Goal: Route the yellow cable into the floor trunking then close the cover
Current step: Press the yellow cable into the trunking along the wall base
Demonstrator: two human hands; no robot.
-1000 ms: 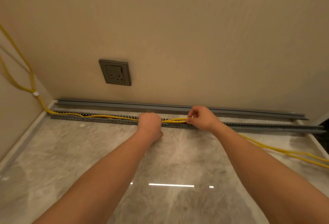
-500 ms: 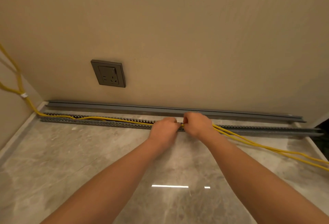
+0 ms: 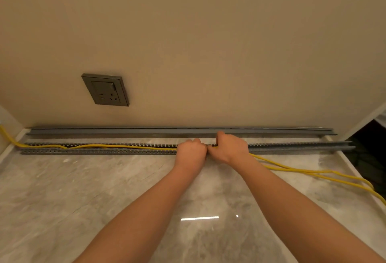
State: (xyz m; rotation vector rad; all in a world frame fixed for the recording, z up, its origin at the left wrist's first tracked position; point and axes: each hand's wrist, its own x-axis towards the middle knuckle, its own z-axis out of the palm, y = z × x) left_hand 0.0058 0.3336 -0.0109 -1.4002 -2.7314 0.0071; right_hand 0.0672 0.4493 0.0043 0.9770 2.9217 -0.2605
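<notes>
While both fists press the yellow cable (image 3: 117,146) into the trunking (image 3: 292,148), left hand (image 3: 191,151) and right hand (image 3: 229,148) grip it side by side.

- Beyond the left hand (image 3: 190,150) and right hand (image 3: 229,148), the cover (image 3: 167,131) and wall (image 3: 208,43) block reach.
- Left of them, the trunking (image 3: 94,151) holds yellow cable (image 3: 117,146).
- Right, cable loops cross the floor (image 3: 83,200).
- Nearer floor lies open.
</notes>
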